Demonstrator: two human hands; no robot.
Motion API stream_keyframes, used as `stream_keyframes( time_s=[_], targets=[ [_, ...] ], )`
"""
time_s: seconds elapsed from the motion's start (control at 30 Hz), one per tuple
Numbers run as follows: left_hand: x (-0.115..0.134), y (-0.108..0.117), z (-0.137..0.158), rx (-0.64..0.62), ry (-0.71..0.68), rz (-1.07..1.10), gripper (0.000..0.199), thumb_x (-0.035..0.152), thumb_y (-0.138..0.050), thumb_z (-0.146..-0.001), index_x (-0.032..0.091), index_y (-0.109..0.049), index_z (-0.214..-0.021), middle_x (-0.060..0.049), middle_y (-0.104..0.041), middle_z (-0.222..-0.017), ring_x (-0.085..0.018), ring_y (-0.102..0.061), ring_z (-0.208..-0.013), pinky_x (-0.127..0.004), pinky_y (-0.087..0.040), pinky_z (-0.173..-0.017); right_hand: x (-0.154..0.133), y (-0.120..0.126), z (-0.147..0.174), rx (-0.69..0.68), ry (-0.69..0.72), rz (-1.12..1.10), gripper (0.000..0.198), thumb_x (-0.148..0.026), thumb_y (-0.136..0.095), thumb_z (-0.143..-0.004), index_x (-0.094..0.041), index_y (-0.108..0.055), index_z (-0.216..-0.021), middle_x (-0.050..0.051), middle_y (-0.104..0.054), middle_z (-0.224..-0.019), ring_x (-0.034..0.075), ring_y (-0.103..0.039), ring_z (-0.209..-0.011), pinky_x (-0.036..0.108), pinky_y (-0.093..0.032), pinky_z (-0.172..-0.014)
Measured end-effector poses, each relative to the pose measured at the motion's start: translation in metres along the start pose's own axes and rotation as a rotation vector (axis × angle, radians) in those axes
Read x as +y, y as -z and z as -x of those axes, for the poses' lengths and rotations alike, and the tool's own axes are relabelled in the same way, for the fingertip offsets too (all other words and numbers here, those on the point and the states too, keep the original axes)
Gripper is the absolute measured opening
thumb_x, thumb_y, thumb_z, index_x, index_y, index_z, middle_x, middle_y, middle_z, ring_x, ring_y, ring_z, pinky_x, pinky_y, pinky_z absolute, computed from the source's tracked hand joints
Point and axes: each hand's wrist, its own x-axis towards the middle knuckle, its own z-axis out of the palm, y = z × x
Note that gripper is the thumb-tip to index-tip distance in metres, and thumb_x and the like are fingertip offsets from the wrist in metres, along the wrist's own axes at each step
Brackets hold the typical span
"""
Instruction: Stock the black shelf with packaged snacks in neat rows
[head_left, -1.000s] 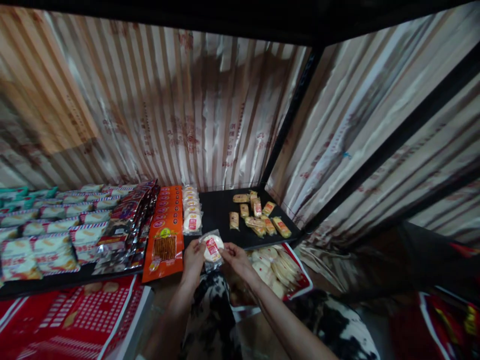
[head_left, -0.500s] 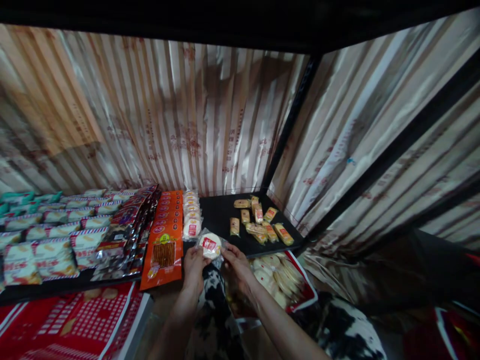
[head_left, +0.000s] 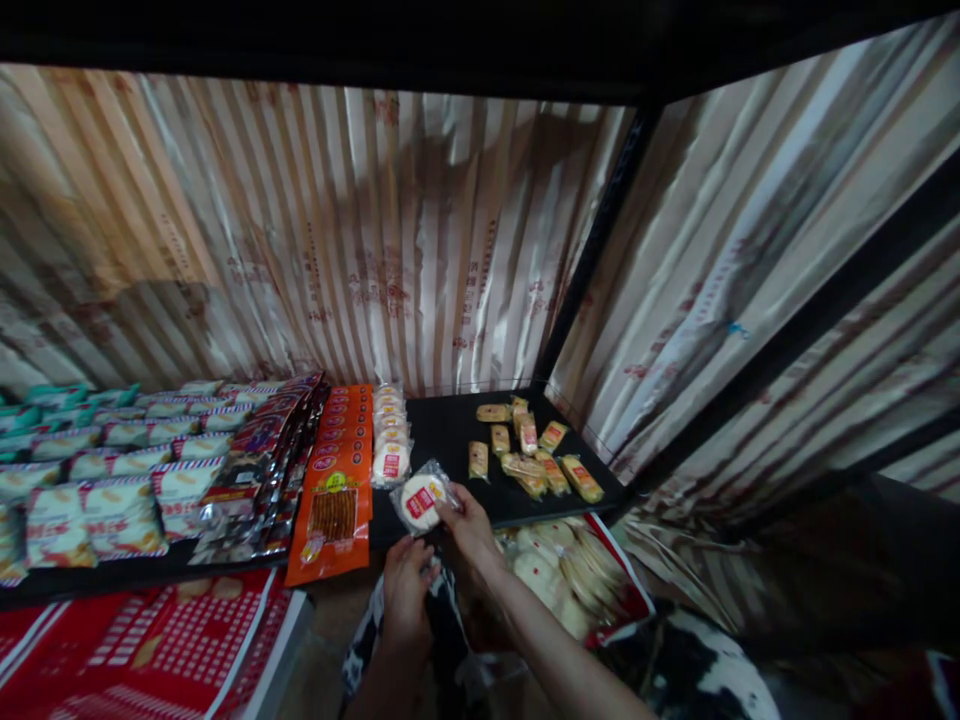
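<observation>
A round white cake in a clear wrapper with a red label [head_left: 422,500] is pinched by its right edge between the thumb and fingers of my right hand [head_left: 466,525]. It is held at the front edge of the black shelf, just in front of a row of matching wrapped cakes [head_left: 391,440]. Lower down, my left hand [head_left: 407,580] is apart from the cake, its fingers loosely curled and somewhat parted, with nothing seen in them. An orange snack packet [head_left: 335,480] lies to the left of that row.
Several small yellow-wrapped cakes [head_left: 527,450] lie on the black shelf [head_left: 439,425] at right. Below stands an open box of round wrapped cakes [head_left: 544,565]. Dark packets [head_left: 259,470] and white packets [head_left: 124,515] fill the left. A red box [head_left: 150,640] sits beneath them.
My left hand has let go of the wrapped cake and dropped lower. My right hand alone now holds it, closer to the row. The view has shifted slightly.
</observation>
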Motion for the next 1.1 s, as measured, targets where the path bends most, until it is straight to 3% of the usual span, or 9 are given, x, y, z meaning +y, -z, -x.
stream_keyframes(
  time_s=[0.2, 0.33, 0.47, 0.67, 0.9, 1.1],
  targets=[
    [0.007, 0.015, -0.009, -0.01, -0.096, -0.158, 0.025, 0.016, -0.062, -0.064, 0.018, -0.058, -0.089, -0.009, -0.061, -0.101, -0.018, -0.064, -0.084, -0.024, -0.05, -0.058, -0.002, -0.015, -0.043, -0.081, 0.148, 0.512, 0.019, -0.024, -0.063, -0.065, -0.022, -0.059, -0.084, -0.003, -0.063, -0.071, 0.014, -0.057, -0.065, 0.023, -0.042, -0.061],
    [0.01, 0.013, -0.018, -0.04, -0.219, -0.226, 0.026, 0.02, -0.063, -0.064, 0.019, -0.06, -0.09, -0.007, -0.061, -0.104, -0.015, -0.063, -0.081, -0.021, -0.048, -0.057, -0.006, -0.029, -0.058, -0.141, 0.216, 0.676, 0.014, -0.023, -0.062, -0.069, -0.022, -0.062, -0.083, -0.004, -0.061, -0.069, 0.011, -0.053, -0.061, 0.021, -0.038, -0.058],
    [0.016, 0.004, -0.026, -0.008, -0.202, -0.296, 0.027, 0.015, -0.06, -0.065, 0.019, -0.059, -0.092, -0.004, -0.065, -0.088, -0.011, -0.06, -0.064, -0.021, -0.047, -0.055, -0.009, -0.038, -0.07, -0.164, 0.221, 0.763, 0.018, -0.02, -0.061, -0.069, -0.023, -0.064, -0.087, -0.004, -0.059, -0.067, 0.011, -0.052, -0.06, 0.021, -0.036, -0.057],
    [0.023, -0.01, -0.038, 0.037, -0.287, -0.323, 0.031, 0.01, -0.055, -0.064, 0.018, -0.059, -0.093, -0.009, -0.061, -0.105, -0.018, -0.061, -0.089, -0.021, -0.047, -0.055, -0.015, -0.048, -0.08, -0.185, 0.21, 0.817, 0.041, -0.017, -0.06, -0.069, -0.025, -0.059, -0.109, -0.003, -0.06, -0.076, 0.011, -0.052, -0.063, 0.022, -0.038, -0.061],
    [0.027, -0.012, -0.055, 0.072, -0.31, -0.375, 0.037, 0.004, -0.053, -0.061, 0.017, -0.059, -0.095, -0.009, -0.059, -0.112, -0.018, -0.059, -0.089, -0.019, -0.046, -0.053, -0.01, -0.056, -0.079, -0.125, 0.282, 0.952, 0.047, -0.018, -0.058, -0.073, -0.022, -0.054, -0.12, 0.004, -0.057, -0.095, 0.015, -0.056, -0.08, 0.024, -0.042, -0.073],
    [0.02, -0.007, -0.069, 0.068, -0.382, -0.384, 0.036, 0.004, -0.056, -0.059, 0.02, -0.062, -0.091, -0.008, -0.059, -0.117, -0.02, -0.06, -0.095, -0.027, -0.052, -0.07, 0.003, -0.055, -0.076, -0.052, 0.355, 0.948, 0.053, -0.019, -0.055, -0.074, -0.021, -0.049, -0.127, 0.008, -0.055, -0.107, 0.021, -0.054, -0.098, 0.028, -0.043, -0.085]
  ],
)
